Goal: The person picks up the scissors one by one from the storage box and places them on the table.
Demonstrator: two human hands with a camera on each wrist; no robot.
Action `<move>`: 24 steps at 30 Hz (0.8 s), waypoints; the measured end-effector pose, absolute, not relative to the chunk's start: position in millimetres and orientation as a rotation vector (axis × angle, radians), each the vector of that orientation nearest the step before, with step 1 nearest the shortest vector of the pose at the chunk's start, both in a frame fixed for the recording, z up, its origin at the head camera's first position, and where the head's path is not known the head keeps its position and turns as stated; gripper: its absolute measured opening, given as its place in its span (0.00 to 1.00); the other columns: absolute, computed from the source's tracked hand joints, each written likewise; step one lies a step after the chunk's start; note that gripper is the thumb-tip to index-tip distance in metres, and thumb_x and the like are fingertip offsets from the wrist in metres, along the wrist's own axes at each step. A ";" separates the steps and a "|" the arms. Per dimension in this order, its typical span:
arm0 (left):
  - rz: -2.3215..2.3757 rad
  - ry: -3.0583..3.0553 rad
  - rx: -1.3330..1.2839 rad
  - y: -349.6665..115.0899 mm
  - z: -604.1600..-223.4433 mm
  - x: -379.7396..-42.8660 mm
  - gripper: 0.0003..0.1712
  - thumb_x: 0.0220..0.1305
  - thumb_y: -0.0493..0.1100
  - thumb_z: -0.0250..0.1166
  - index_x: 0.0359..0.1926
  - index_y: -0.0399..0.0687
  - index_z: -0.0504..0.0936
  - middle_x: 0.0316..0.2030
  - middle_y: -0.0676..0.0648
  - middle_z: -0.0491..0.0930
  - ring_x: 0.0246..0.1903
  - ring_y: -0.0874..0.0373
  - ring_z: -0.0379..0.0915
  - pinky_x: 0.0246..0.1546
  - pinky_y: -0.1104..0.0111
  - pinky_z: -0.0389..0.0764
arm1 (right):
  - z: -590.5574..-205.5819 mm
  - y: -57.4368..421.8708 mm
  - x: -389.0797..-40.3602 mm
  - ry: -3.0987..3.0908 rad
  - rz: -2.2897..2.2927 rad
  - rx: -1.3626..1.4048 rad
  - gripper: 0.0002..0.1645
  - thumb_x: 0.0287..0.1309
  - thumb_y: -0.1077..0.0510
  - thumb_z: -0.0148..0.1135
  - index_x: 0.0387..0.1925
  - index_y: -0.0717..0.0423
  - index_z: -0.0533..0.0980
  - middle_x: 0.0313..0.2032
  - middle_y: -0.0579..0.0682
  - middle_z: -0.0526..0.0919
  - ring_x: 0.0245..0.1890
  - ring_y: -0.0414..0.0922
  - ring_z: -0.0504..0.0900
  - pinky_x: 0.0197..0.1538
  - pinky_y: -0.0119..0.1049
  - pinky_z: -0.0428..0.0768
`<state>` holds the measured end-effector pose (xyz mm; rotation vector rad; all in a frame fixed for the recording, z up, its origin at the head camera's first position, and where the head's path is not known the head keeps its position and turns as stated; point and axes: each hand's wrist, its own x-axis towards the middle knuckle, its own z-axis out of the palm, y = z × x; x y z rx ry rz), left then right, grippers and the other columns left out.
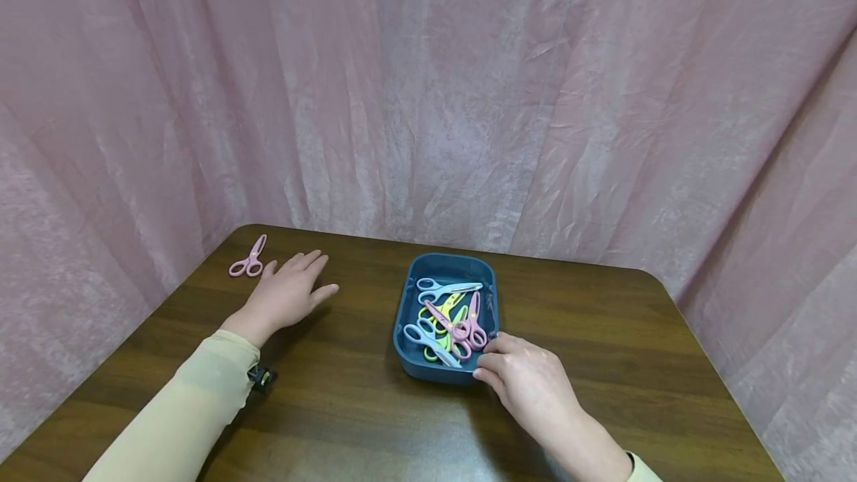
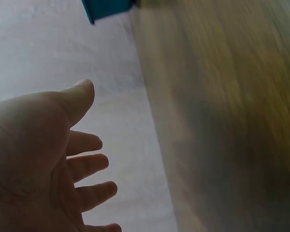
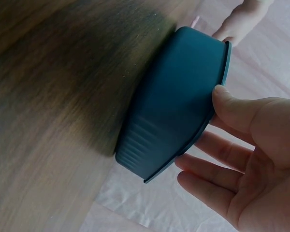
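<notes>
A dark blue plastic tray (image 1: 410,363) stands on the table, with several pairs of scissors in light blue, yellow, green and pink (image 1: 447,324) piled inside. My right hand (image 1: 529,378) holds the tray by its near right corner. In the right wrist view the thumb lies at the rim and the fingertips (image 3: 183,162) reach along the edge. Over the left part of the table is my left hand (image 1: 288,292), fingers spread and nothing in it. Just beyond its fingers, to the left, lies a pair of pink scissors (image 1: 249,259) on the wood.
The brown wooden table (image 1: 602,318) has rounded far corners. Pink curtains (image 1: 428,95) hang behind it and along both sides. A small dark device (image 1: 262,378) sits at the left wrist.
</notes>
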<state>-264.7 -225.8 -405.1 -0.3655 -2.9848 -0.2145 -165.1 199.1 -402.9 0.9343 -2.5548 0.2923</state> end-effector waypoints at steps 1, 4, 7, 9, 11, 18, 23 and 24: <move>-0.222 -2.980 -0.379 -221.7 -403.5 -262.7 0.43 0.84 0.62 0.59 0.83 0.36 0.66 0.82 0.31 0.62 0.80 0.28 0.57 0.71 0.22 0.55 | -403.2 199.3 -165.3 -2.556 0.292 0.936 0.04 0.62 0.54 0.83 0.36 0.44 0.92 0.37 0.39 0.87 0.40 0.41 0.87 0.43 0.41 0.87; -0.234 -2.962 -0.420 -211.9 -400.2 -258.1 0.43 0.85 0.62 0.59 0.83 0.37 0.66 0.82 0.32 0.62 0.81 0.29 0.57 0.72 0.23 0.54 | -403.0 199.0 -164.8 -2.561 0.289 0.933 0.04 0.61 0.53 0.84 0.36 0.45 0.93 0.38 0.40 0.87 0.40 0.41 0.87 0.43 0.41 0.87; -0.250 -2.942 -0.454 -205.0 -399.6 -254.9 0.43 0.84 0.62 0.59 0.84 0.38 0.66 0.82 0.33 0.62 0.81 0.30 0.57 0.73 0.24 0.54 | -402.6 198.9 -164.8 -2.574 0.285 0.930 0.04 0.61 0.53 0.84 0.37 0.45 0.93 0.38 0.40 0.87 0.40 0.41 0.87 0.43 0.42 0.87; -0.255 -2.930 -0.473 -200.7 -399.6 -252.9 0.43 0.84 0.62 0.60 0.84 0.39 0.66 0.82 0.34 0.63 0.81 0.31 0.58 0.74 0.24 0.53 | -402.0 198.5 -164.7 -2.586 0.287 0.924 0.05 0.61 0.53 0.84 0.37 0.45 0.93 0.38 0.40 0.87 0.40 0.41 0.87 0.44 0.42 0.88; -0.253 -2.912 -0.495 -195.5 -398.6 -250.3 0.42 0.83 0.62 0.61 0.83 0.39 0.67 0.82 0.35 0.64 0.80 0.32 0.59 0.74 0.25 0.53 | -402.0 198.5 -164.8 -2.595 0.289 0.922 0.05 0.61 0.53 0.84 0.38 0.45 0.93 0.38 0.40 0.88 0.40 0.41 0.87 0.44 0.42 0.88; -0.228 -2.853 -0.563 -175.9 -389.7 -240.5 0.41 0.82 0.61 0.64 0.81 0.41 0.71 0.80 0.37 0.68 0.79 0.33 0.63 0.75 0.27 0.56 | -403.7 198.7 -165.0 -2.585 0.290 0.931 0.05 0.61 0.53 0.84 0.38 0.45 0.93 0.38 0.41 0.87 0.40 0.41 0.87 0.44 0.42 0.88; -0.231 -2.815 -0.618 -161.7 -383.0 -235.2 0.40 0.81 0.61 0.65 0.80 0.41 0.73 0.79 0.38 0.70 0.78 0.34 0.65 0.75 0.28 0.57 | -402.9 198.5 -164.9 -2.585 0.292 0.925 0.05 0.61 0.53 0.84 0.38 0.45 0.93 0.38 0.41 0.88 0.40 0.41 0.87 0.45 0.42 0.88; -0.229 -2.811 -0.631 -158.8 -382.0 -234.2 0.40 0.81 0.62 0.65 0.80 0.42 0.73 0.79 0.38 0.71 0.78 0.35 0.65 0.75 0.28 0.57 | -402.5 198.4 -164.8 -2.586 0.292 0.924 0.05 0.61 0.53 0.84 0.38 0.45 0.93 0.38 0.41 0.88 0.41 0.41 0.87 0.45 0.42 0.88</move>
